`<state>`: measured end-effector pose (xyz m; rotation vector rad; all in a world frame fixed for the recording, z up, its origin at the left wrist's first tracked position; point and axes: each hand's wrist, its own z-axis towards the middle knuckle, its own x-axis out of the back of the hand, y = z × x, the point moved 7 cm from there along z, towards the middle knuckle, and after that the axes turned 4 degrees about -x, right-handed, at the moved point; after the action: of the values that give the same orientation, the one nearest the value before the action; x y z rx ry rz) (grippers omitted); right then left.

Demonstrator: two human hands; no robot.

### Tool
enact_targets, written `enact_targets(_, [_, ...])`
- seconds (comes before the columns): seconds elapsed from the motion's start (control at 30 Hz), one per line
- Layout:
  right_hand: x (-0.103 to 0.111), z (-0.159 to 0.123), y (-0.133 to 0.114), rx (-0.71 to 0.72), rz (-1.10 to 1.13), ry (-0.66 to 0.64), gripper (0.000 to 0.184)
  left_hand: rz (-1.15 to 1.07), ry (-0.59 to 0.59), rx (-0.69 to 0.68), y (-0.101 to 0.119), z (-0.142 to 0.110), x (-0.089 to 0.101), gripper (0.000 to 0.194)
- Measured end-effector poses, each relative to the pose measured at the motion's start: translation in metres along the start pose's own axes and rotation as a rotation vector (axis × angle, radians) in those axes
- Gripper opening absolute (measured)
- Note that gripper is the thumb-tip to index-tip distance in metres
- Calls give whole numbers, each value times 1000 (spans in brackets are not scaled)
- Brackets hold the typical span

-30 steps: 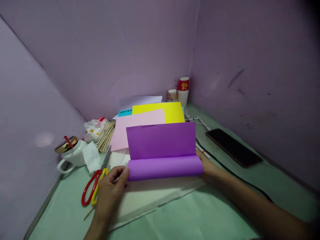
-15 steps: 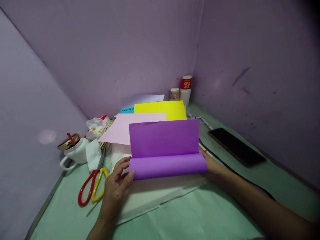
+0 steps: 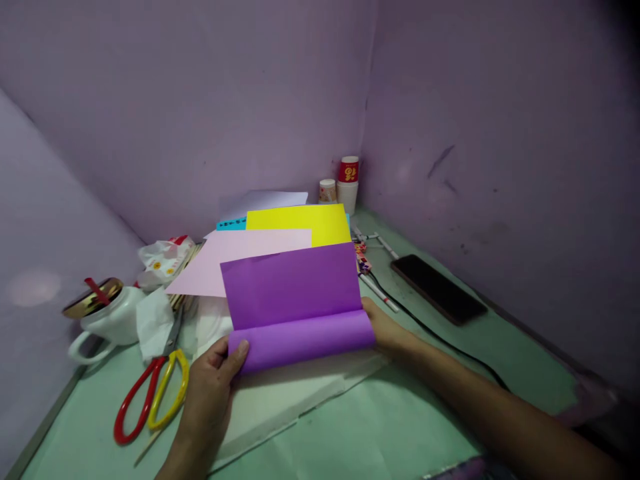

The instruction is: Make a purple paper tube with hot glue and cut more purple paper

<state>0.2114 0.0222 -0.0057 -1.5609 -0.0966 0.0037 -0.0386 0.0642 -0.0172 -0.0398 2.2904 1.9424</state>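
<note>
A sheet of purple paper [image 3: 295, 287] is held up in front of me, its lower part curled over toward me into a loose roll. My left hand [image 3: 213, 377] grips the roll's left end, thumb pressed on the front face. At the right end, my right hand [image 3: 387, 330] holds the paper from the side and behind; its fingers are hidden by the sheet. Beneath the roll lies a whitish pad of sheets [image 3: 285, 400]. Scissors [image 3: 150, 393] with one red and one yellow handle rest on the table left of my left hand.
Pink paper [image 3: 200, 270] and yellow paper [image 3: 327, 227] lie behind the purple sheet. At left stand a white mug [image 3: 123, 317], crumpled tissue [image 3: 155, 323] and a plastic bag [image 3: 163, 260]. A phone [image 3: 440, 287], a black cable [image 3: 440, 333] and paper cups [image 3: 347, 197] are on the right and back.
The view has turned a little to the right, so things sit further left. The purple paper is now more tilted, its left end lower, and my left fingers have closed in on its end.
</note>
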Motion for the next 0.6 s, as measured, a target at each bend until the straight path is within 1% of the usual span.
enact_targets(0.07, [1, -1, -6, 49, -37, 45, 19, 181, 101, -124, 12, 1, 7, 54])
enact_targets(0.1, [1, -2, -7, 73, -57, 74, 20, 325, 173, -232, 23, -2, 9, 56])
enact_targets(0.13, [1, -3, -9, 96, -80, 99, 20, 484, 238, -376, 36, -7, 9, 57])
enact_targets(0.17, [0, -4, -9, 120, -108, 122, 21, 635, 280, -549, 49, -16, 3, 54])
enact_targets(0.2, [0, -6, -10, 147, -141, 142, 22, 756, 290, -732, 60, -26, -6, 49])
enact_targets(0.23, [-1, -8, -10, 171, -171, 154, 24, 835, 261, -910, 68, -37, -17, 43])
enact_targets(0.27, [-2, -9, -10, 190, -189, 160, 25, 877, 203, -1058, 72, -48, -29, 39])
enact_targets(0.3, [-4, -11, -10, 205, -192, 162, 27, 900, 143, -1167, 74, -56, -38, 35])
enact_targets(0.37, [-4, -13, -9, 226, -169, 173, 29, 939, 44, -1298, 72, -66, -52, 33])
enact_targets(0.43, [-3, -14, -8, 221, -131, 188, 29, 978, 3, -1360, 71, -69, -58, 32])
enact_targets(0.53, [-2, -14, -7, 189, -74, 197, 31, 1016, 16, -1391, 70, -67, -56, 33])
enact_targets(0.6, [-3, -13, -4, 143, -8, 184, 32, 1019, 43, -1380, 70, -65, -51, 38])
